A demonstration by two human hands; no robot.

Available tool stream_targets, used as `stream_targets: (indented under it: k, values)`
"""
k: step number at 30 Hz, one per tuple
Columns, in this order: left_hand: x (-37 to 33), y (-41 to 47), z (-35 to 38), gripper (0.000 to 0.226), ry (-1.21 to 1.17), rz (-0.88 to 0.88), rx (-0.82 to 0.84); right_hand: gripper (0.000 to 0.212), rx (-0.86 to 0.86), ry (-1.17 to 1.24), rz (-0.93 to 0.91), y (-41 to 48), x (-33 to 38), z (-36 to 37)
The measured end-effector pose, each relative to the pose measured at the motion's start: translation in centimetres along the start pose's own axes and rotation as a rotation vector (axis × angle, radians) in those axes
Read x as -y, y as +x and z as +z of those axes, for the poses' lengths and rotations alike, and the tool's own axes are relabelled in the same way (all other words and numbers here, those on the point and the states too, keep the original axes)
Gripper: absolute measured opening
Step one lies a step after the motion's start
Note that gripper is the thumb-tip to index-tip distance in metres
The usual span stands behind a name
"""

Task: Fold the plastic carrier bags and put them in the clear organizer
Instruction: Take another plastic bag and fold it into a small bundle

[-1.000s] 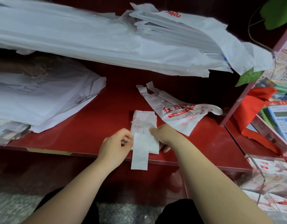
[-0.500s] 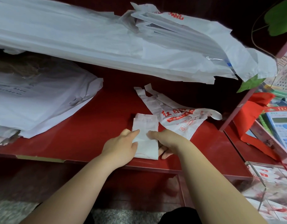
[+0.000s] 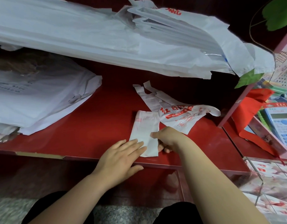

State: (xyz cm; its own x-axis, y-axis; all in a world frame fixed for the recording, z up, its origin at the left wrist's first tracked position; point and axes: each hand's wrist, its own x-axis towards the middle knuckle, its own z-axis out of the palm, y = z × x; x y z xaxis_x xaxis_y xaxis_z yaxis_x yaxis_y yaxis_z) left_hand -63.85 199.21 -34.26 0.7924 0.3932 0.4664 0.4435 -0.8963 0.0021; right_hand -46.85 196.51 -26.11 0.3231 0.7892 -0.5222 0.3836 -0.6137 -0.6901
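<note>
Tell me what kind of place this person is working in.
Most likely a small shop's checkout counter: thick stacks of white plastic carrier bags lie on the glossy red shelf, a blue-and-white desk calculator sits at the right, and the loose white bag bears red printed lettering.

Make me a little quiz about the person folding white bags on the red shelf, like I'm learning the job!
1. True or false: the left hand lies flat, with straight fingers on the folded bag.
2. Pick one. Where is the printed bag?
A) on the red shelf, behind the folded bag and to its right
B) hanging from the plant
C) under the left hand
3. Fill the gap: the right hand pinches the folded bag at its ____ edge.

Key: 1 true; 2 A; 3 right.
</note>
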Motion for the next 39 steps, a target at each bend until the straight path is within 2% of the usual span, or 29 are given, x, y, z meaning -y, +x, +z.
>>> stream_targets:
  k: [2, 4, 6, 7, 8, 10, 12, 16, 19, 22, 25, 28, 30, 33, 36, 38, 39]
  values:
    - [-0.2, 0.1, 0.0, 0.055, -0.002, -0.032, -0.011, 0.029, -0.099, 0.075, -0.04, 0.0, -0.4, 0.2]
    - [-0.2, -0.1, 0.1, 0.05, -0.015, -0.029, -0.053, 0.024, -0.323, 0.198, -0.154, -0.1, -1.5, 0.9]
    - [-0.1, -0.3, 0.3, 0.047, -0.051, 0.002, -0.107, 0.008, -0.587, 0.231, -0.399, -0.6, -3.5, 1.9]
    - [-0.1, -0.5, 0.4, 0.054, -0.075, 0.009, -0.116, 0.012, -0.658, 0.159, -0.582, -1.2, -4.5, 2.4]
    - [-0.1, -0.6, 0.5, 0.057, -0.104, 0.012, -0.123, 0.02, -0.656, 0.015, -0.766, -1.5, -5.7, 2.9]
    - [-0.1, -1.1, 0.7, 0.046, -0.157, 0.027, -0.191, 0.049, -0.554, -0.37, -1.02, -1.8, -8.1, 3.4]
    - [-0.5, -1.8, 0.3, 0.032, -0.228, 0.043, -0.236, 0.065, -0.449, -0.643, -1.118, -1.7, -9.4, 3.5]
    - [-1.9, -2.9, -0.9, 0.028, -0.373, 0.055, -0.272, 0.054, -0.417, -0.741, -1.153, -1.2, -10.0, 3.4]
    - [-1.9, -3.1, -1.4, 0.029, -0.353, -0.006, -0.295, 0.036, -0.448, -0.617, -1.19, -1.2, -10.0, 3.5]
    - [-1.0, -3.3, -1.2, 0.045, -0.29, -0.118, -0.194, 0.033, -0.513, -0.465, -1.181, -1.5, -10.1, 3.9]
    - [-0.9, -3.3, -0.8, 0.036, -0.333, -0.214, -0.173, 0.029, -0.511, -0.348, -1.13, -2.3, -10.1, 4.3]
    - [-1.4, -2.6, -0.7, 0.035, -0.383, -0.307, -0.249, 0.029, -0.445, -0.12, -0.955, -3.1, -9.3, 4.2]
    - [-1.8, -2.1, -0.6, 0.045, -0.463, -0.423, -0.299, 0.024, -0.434, -0.028, -0.83, -3.1, -8.5, 4.1]
    - [-2.5, -1.5, -0.5, 0.052, -0.553, -0.575, -0.321, 0.048, -0.497, 0.059, -0.668, -2.6, -7.0, 4.2]
    - [-2.8, -0.7, -0.8, 0.032, -0.614, -0.721, -0.357, 0.048, -0.533, 0.065, -0.547, -1.9, -5.4, 4.3]
    - [-3.0, -0.2, -0.7, 0.011, -0.636, -0.801, -0.359, 0.047, -0.545, -0.01, -0.475, -1.5, -4.6, 4.4]
    - [-3.1, -0.1, -0.8, 0.01, -0.637, -0.845, -0.372, 0.046, -0.555, -0.079, -0.437, -1.4, -4.3, 4.5]
